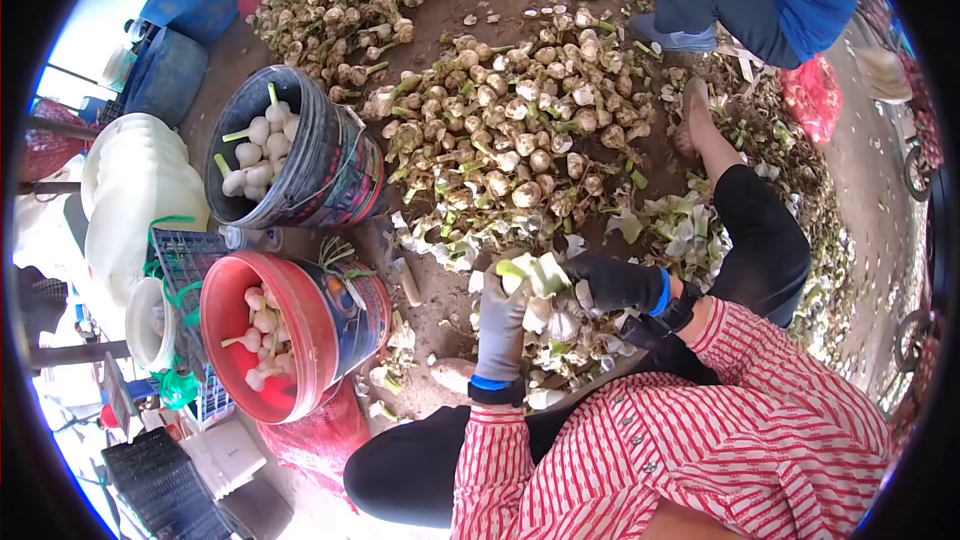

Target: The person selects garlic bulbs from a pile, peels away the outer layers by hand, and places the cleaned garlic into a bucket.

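Both gloved hands, left hand [500,315] and right hand [612,282], fingers gripping one garlic bulb [535,275]; dirt floor [450,0] beyond the fingers heaped with garlic [500,130].

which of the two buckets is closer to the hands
The red bucket, beside the left hand; the dark bucket sits farther away.

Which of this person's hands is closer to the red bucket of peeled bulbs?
Left. The left hand is just right of the red bucket, holding a bulb together with the right hand, which is farther off, beyond the bulb.
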The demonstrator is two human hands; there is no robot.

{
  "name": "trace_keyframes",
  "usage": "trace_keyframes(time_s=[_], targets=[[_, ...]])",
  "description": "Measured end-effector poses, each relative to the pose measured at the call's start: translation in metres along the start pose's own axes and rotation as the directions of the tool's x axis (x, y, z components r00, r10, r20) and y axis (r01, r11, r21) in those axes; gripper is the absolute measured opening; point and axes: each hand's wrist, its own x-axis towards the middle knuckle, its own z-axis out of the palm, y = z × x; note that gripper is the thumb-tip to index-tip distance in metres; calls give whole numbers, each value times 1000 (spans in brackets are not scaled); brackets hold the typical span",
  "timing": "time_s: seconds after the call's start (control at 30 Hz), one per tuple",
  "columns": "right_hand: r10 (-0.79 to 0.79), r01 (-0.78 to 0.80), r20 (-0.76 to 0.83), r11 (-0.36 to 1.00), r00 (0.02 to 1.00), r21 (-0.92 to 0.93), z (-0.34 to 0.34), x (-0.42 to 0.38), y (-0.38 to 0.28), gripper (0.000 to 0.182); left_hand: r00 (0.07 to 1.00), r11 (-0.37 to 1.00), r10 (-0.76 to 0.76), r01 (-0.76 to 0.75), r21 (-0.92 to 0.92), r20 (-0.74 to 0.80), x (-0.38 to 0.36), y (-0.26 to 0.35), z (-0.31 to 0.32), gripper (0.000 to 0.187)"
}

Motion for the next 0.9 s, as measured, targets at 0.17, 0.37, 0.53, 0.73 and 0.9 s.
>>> trace_keyframes(time_s=[0.17,0.37,0.53,0.73,0.9], targets=[[108,33,-179,765,978,643,8,-19,49,27,966,683,-255,203,-701,31,-9,11,6,47],[97,34,-132,665,987,746,6,-26,-4,33,955,913,298,-289,287,13,-12,7,-4,37],[107,226,-282,367,953,903,-18,-6,-50,44,983,812,-132,31,-583,-131,-10,-6,-7,39],[415,-337,160,868,896,-363,-22,-27,38,38,943,683,-303,114,-721,-138,-3,10,-26,39],[664,-604,180,740,726,-297,-1,-46,93,36,974,517,187,-207,-831,-127,13,118,-57,46]])
